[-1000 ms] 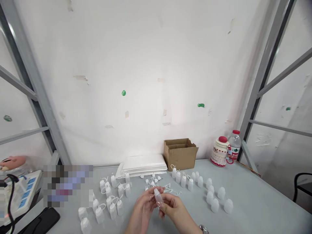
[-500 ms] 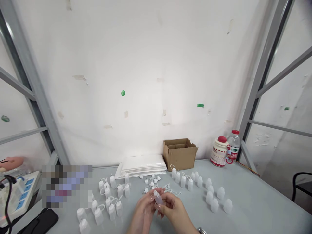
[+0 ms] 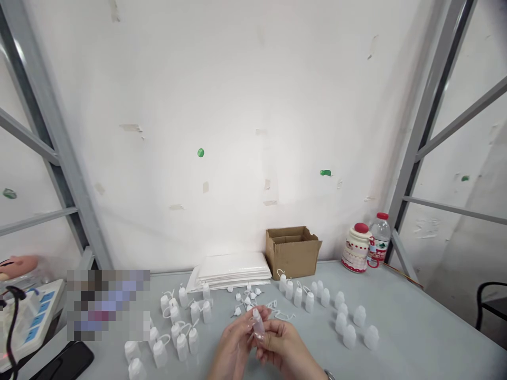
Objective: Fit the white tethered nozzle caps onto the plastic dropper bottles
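A small translucent bottle [image 3: 259, 326] is held over the middle of the grey worktop [image 3: 415, 327], toward the near edge, with its narrow neck uppermost and leaning slightly left. Its lower body is clamped between the thumb and fingers of the right hand [image 3: 283, 343]; from the other side it is enclosed by the fingers of the left hand [image 3: 236, 338]. The two hands are brought together at the bottle, and its base is hidden by the grip. A silver wristband [image 3: 329, 374] is worn on the right wrist.

Just beyond the fingertips, the way toward the back edge is occupied by loose white caps [image 3: 249, 301] and pale looped strips [image 3: 283, 315]. Behind these, along the back edge, a stack of white sheets [image 3: 233, 268] is laid flat, with an open cardboard box [image 3: 295, 258] just beside it. The left half is taken up by upright bottles with looped ties [image 3: 182, 347]. Right of the hands, a row of slim bottles [image 3: 298, 297] and a cluster of rounded white pieces [image 3: 349, 336] are set out. In the back right corner, a red-lidded jar [image 3: 356, 250] is placed before a clear bottle [image 3: 381, 237]. Near the left edge are seen a dark phone [image 3: 65, 361], a white power strip [image 3: 39, 315] and a pixelated area [image 3: 109, 306], by which the contents there are concealed.
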{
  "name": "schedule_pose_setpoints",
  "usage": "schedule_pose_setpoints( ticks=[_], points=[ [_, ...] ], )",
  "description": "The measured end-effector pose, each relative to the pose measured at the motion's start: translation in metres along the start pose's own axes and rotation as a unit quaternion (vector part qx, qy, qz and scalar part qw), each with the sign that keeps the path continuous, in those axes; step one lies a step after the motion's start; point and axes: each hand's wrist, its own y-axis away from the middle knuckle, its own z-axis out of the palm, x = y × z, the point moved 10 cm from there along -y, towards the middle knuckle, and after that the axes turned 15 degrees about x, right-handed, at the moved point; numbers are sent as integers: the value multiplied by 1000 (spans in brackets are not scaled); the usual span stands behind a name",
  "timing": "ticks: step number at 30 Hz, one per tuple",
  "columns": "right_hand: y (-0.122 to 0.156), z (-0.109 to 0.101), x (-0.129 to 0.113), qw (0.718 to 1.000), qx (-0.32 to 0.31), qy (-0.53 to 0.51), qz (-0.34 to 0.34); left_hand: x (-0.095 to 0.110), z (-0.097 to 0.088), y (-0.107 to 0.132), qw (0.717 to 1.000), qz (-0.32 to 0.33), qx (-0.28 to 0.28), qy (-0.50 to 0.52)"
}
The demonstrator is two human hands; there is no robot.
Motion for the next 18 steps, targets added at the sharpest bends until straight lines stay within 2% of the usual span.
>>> schedule_pose_setpoints(
  ticks=[3,12,18],
  points=[
    [-3,-1,-1,1000,3,17,-8,0,2,0,1000,10,-1,-15],
    [-4,-3,-10,987,50,123,-86,1,6,2,998,31,-15,-45],
    [-1,-1,-14,981,61,148,-108,5,-4,0,992,86,34,-80]
  ],
)
